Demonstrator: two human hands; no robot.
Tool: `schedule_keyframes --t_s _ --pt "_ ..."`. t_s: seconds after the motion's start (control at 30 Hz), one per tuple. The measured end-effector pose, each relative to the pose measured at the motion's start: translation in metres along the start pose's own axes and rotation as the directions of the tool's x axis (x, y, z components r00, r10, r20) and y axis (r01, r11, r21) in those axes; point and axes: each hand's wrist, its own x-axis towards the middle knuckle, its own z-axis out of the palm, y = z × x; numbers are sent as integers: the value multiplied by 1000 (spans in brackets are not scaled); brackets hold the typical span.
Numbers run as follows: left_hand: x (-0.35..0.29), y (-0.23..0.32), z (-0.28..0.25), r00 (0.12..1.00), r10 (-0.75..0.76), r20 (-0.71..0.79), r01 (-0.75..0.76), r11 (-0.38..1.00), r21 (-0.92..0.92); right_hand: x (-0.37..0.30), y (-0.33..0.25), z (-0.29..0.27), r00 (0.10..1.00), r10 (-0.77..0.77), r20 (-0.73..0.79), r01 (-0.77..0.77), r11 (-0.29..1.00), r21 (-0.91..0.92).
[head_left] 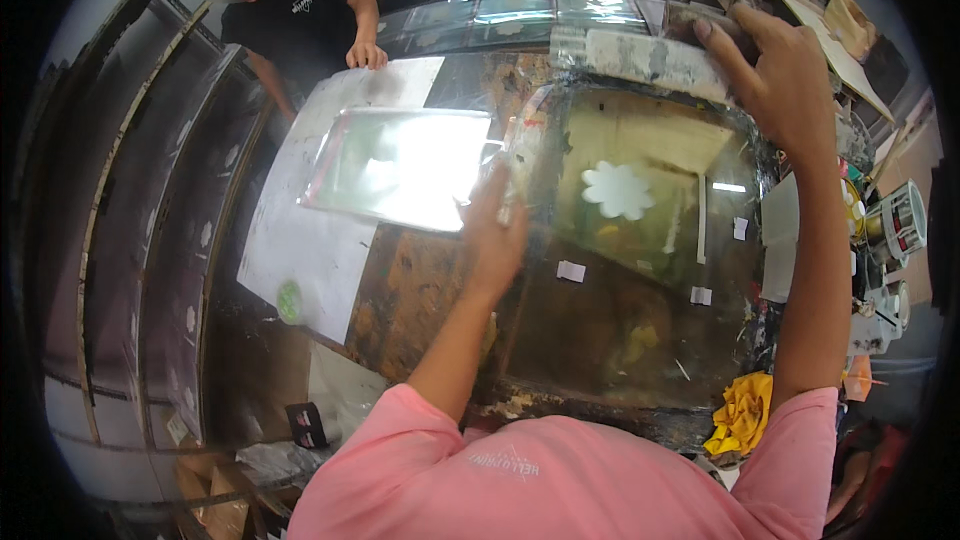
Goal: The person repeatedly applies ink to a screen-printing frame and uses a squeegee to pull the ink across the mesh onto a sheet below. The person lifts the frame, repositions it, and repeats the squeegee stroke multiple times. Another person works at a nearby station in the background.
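My left hand [494, 240], smeared by motion, is at the right edge of a shiny, see-through glass-like panel [365, 165], its fingers closed on that edge. The panel lies partly over a white sheet [300, 240]. On the right, my right hand [790, 70] is closed round a dark brown block [706, 26]. The block rests at the far bar of a printing screen frame [650, 60]. A pale flower shape [617, 190] shows in the frame's yellowish mesh [660, 135]. Small white tape pieces [571, 271] stick to its nearer part.
A co-worker [300, 15] stands at the far left with a hand on the white sheet. A green round lid [289, 302] lies near its front. A yellow cloth [742, 414] and several tins [893, 223] are on the right. Racks [150, 190] line the left.
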Motion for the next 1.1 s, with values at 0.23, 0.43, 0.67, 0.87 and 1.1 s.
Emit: schedule_keyframes --t_s 0.23,0.43,0.67,0.87,1.1 --pt "36 -169 -129 984 2 -177 74 904 422 -13 -10 1 1000 -22 -23 21 1000 -13" --pt "70 -203 -190 857 -86 -508 471 528 707 -18 -10 4 997 -43 -57 40 998 -57" --pt "12 -100 -41 867 116 484 -377 789 485 -8 -8 0 1000 2 18 -3 999 35" --pt "-8 -31 -10 718 99 689 -495 769 405 -6 -7 2 995 -90 -39 90 996 -2" --pt "-60 89 121 594 415 689 -521 851 -63 -4 2 1 993 17 114 -12 999 -51"
